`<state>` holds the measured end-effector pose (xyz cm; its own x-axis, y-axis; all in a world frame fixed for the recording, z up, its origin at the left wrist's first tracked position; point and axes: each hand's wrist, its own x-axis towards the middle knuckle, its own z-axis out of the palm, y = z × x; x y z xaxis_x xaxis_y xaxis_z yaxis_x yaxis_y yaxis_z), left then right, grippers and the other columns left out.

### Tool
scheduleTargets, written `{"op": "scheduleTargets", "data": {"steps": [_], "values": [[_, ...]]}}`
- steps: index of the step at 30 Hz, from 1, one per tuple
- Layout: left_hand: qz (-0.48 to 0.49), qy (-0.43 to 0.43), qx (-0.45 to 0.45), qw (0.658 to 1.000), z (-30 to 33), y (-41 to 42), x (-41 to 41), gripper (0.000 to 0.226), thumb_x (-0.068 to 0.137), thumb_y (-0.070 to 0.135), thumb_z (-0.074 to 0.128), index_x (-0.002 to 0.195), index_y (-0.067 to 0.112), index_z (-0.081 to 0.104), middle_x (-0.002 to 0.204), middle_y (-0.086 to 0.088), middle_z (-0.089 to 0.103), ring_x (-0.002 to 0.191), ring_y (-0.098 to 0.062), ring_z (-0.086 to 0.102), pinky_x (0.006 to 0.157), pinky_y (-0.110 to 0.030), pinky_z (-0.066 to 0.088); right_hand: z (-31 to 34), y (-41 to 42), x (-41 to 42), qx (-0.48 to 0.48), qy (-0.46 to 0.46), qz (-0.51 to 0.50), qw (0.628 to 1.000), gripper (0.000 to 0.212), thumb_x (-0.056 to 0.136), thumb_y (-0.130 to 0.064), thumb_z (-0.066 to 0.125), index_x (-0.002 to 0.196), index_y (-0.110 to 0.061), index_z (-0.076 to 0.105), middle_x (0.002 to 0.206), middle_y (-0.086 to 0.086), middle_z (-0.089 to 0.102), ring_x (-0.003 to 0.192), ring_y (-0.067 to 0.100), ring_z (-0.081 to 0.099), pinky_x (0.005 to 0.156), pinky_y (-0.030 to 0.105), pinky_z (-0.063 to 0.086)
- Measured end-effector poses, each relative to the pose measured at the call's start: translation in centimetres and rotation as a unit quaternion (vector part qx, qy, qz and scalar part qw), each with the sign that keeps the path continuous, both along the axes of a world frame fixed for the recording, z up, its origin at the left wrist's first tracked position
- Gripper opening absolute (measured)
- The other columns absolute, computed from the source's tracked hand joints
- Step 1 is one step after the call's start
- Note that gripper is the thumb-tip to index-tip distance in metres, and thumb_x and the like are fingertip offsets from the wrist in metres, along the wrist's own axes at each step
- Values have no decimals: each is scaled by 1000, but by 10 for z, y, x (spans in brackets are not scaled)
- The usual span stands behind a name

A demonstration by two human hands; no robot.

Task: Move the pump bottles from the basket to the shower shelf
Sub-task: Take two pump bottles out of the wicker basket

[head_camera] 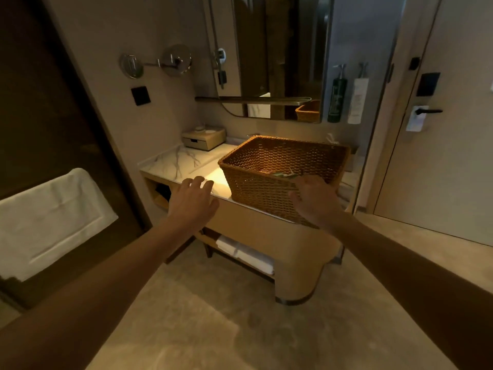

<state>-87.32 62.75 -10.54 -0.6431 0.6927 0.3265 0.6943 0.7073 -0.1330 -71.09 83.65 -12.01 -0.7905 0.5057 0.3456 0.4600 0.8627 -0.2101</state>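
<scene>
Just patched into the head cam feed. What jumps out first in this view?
The big woven basket sits lit on the marble counter, right of centre. Both bare hands reach toward it: the left hand open over the counter edge, the right hand at the basket's near rim. A white towel hangs at left.

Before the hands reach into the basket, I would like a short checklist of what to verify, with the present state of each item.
1. Basket sits steady on the counter: ok.
2. Left hand empty and open: ok.
3. Right hand empty, at the basket's near rim: ok.
4. Pump bottles visible inside: cannot tell; only a green glimpse shows over the rim.
5. Shower shelf located: cannot tell; not clearly in view.
</scene>
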Motion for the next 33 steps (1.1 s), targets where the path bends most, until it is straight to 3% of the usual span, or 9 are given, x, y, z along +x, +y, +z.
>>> {"op": "scheduleTargets", "data": {"steps": [6, 11, 18, 26, 33], "values": [[-47, -47, 11, 998, -25, 69, -67, 50, 93, 42, 41, 135, 17, 43, 144, -9, 43, 129, -30, 40, 99, -44, 38, -23, 36, -71, -5, -1, 20, 1000, 38, 95, -31, 43, 126, -9, 50, 129, 15, 54, 120, 30, 46, 98, 45, 40], [-138, -56, 51, 988, -28, 142, -125, 42, 92, 39, 44, 126, 16, 51, 133, -9, 51, 120, -29, 47, 94, -43, 39, -29, 82, -113, -31, 34, -33, 998, 41, 97, -31, 42, 131, -11, 48, 133, 13, 52, 122, 28, 44, 102, 45, 38], [-218, -99, 35, 970, -25, 248, -176, 51, 93, 43, 43, 135, 16, 43, 141, -10, 45, 128, -30, 42, 102, -47, 37, -40, 140, -138, -70, 26, -118, 990, 45, 97, -36, 41, 135, -12, 42, 135, 12, 49, 125, 28, 42, 104, 44, 36], [-242, -159, -33, 956, -60, 358, -190, 57, 91, 46, 45, 139, 16, 36, 145, -12, 39, 130, -31, 38, 102, -47, 37, -52, 232, -162, -145, -8, -169, 975, 56, 94, -40, 44, 141, -12, 31, 141, 16, 41, 130, 31, 37, 107, 48, 35], [-252, -327, -150, 899, -114, 425, -189, 60, 87, 34, 59, 139, 14, 37, 138, -15, 48, 119, -30, 51, 96, -40, 44, -86, 263, -178, -199, -77, -140, 967, 75, 89, -44, 53, 148, -19, 13, 149, 13, 30, 135, 32, 29, 108, 49, 33]]}}
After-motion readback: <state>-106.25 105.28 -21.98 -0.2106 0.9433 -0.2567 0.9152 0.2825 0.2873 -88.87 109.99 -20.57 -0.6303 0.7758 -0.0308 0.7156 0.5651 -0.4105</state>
